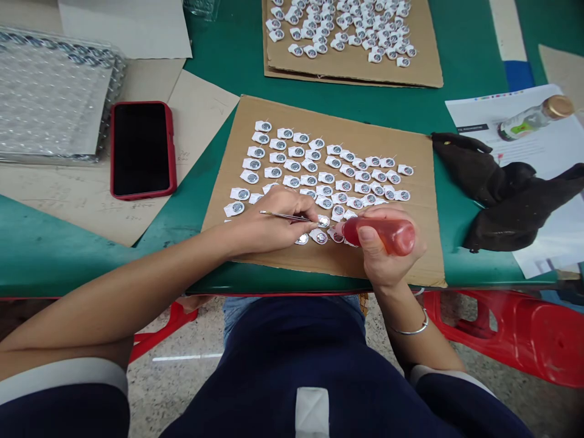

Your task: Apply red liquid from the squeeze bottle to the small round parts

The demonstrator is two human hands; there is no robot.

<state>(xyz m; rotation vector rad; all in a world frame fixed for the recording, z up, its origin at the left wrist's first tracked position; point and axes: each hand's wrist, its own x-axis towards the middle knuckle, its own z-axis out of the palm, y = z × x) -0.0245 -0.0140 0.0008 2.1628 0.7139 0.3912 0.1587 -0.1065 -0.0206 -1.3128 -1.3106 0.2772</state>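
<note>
A green table carries a near cardboard sheet, set with loose rows of white tags, and beyond it a far cardboard sheet with more of them. A dark cloth lies just off the near sheet's right edge; a phone lies to the left.

Over the sheet's near part, the right hand is wrapped around a red bottle, its narrow end towards the left. The bottle looks light and soft-walled, probably easy to squeeze; its thick body is the place to grip.

The left hand pinches a thin tool between thumb and fingers. It looks light and stiff, best held close to its working end.

Between the hands lies one white tag with a shiny round disc; whether the tool touches it, I cannot tell. It seems nearly weightless, its paper easily creased, so the disc's rim is the safer hold.
</note>
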